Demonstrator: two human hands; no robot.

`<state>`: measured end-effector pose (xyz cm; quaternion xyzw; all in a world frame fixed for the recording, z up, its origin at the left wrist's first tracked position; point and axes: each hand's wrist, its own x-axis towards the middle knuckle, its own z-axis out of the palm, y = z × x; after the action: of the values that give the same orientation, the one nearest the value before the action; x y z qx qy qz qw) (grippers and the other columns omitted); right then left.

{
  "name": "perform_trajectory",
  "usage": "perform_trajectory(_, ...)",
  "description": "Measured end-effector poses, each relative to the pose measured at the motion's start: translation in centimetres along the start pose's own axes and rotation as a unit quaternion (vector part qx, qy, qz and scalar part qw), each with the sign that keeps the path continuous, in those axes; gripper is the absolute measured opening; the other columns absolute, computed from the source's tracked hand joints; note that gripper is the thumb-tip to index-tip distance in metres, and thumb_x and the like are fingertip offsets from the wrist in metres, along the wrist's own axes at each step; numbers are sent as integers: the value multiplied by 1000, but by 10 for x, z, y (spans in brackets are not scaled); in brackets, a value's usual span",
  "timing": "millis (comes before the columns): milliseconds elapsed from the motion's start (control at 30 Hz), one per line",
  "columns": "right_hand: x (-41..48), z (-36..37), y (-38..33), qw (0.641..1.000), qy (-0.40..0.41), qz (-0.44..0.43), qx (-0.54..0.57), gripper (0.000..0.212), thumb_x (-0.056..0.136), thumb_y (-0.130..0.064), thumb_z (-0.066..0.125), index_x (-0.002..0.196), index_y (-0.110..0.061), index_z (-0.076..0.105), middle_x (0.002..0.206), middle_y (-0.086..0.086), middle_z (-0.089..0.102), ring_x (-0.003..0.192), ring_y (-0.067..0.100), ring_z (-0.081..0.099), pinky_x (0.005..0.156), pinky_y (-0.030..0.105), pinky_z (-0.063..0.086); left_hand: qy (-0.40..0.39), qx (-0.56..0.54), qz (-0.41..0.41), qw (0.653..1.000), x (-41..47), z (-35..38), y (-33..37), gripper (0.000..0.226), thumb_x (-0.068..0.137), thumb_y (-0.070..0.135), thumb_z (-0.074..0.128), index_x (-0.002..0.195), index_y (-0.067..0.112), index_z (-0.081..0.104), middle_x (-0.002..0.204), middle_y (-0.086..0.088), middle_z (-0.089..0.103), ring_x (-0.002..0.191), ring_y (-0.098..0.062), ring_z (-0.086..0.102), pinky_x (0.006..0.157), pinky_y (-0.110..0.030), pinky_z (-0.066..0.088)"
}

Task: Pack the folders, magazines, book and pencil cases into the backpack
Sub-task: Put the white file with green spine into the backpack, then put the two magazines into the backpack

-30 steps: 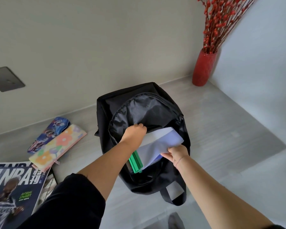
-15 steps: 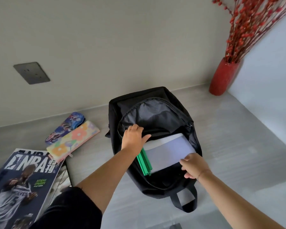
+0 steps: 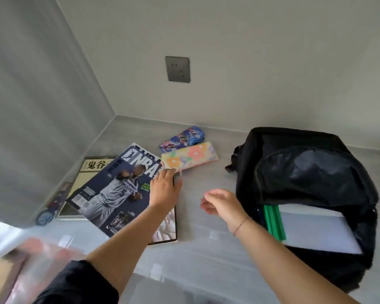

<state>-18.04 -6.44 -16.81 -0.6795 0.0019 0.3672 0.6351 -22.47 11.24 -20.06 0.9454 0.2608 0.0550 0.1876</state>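
The black backpack (image 3: 305,163) lies open at the right, with a white folder (image 3: 316,231) and a green folder (image 3: 273,222) sticking out of its mouth. At the left an NBA magazine (image 3: 114,189) lies on top of another magazine (image 3: 166,227) and a book (image 3: 92,166) with Chinese characters. A floral pencil case (image 3: 190,157) and a blue cartoon pencil case (image 3: 182,138) lie behind them. My left hand (image 3: 164,187) rests flat, fingers spread, on the NBA magazine's right edge. My right hand (image 3: 223,204) hovers empty, loosely curled, between the magazines and the backpack.
The grey tabletop (image 3: 206,255) sits in a corner, with walls at the left and back. A grey wall socket (image 3: 177,69) is on the back wall. A blurred pinkish object (image 3: 31,260) lies at the lower left.
Both hands have left the backpack, with the folders now inside. The view swung left. My left hand moved onto the NBA magazine and my right hand followed into the open space.
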Motion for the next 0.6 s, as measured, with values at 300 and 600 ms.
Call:
perform_trajectory(300, 38, 129, 47, 973, -118, 194, 37, 20, 96, -14, 47, 115, -10, 52, 105, 13, 59, 105, 20, 60, 105, 36, 36, 48, 62, -240, 968, -21, -58, -191, 55, 94, 35, 44, 143, 11, 33, 149, -12, 32, 138, -30, 27, 116, -44, 19)
perform_trajectory(600, 70, 167, 45, 956, -107, 247, 114, 9, 95, -18, 48, 95, -12, 56, 96, 11, 63, 106, 28, 55, 109, 40, 30, -65, 16, -294, 953, 18, -81, -244, 53, 87, 57, 49, 115, 13, 52, 102, -9, 66, 91, -30, 63, 77, -36, 51)
